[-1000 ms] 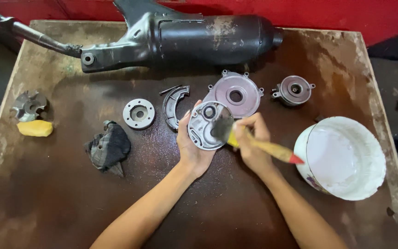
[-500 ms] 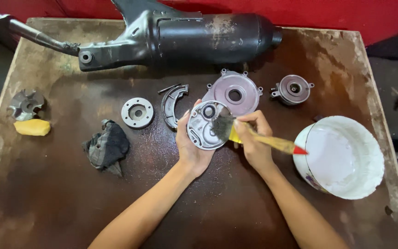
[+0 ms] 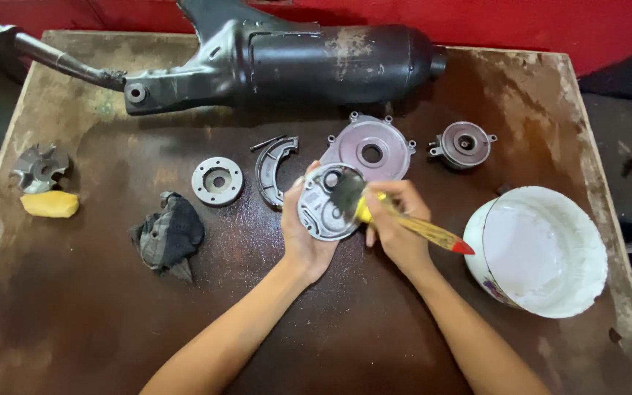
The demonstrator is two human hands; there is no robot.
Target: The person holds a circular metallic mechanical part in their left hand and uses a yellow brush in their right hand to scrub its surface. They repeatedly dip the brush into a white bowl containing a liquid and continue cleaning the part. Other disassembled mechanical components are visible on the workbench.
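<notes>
A round metal cover (image 3: 323, 205), held above the table (image 3: 74, 307) in the closed left hand (image 3: 303, 238), is brushed by a yellow-handled paintbrush (image 3: 404, 223) gripped in the right hand (image 3: 396, 230); the bristles have been moved up the cover's face since a second ago, so cleaning is judged ongoing. A white bucket (image 3: 539, 249), seemingly filled with pale liquid, is seen just right
</notes>
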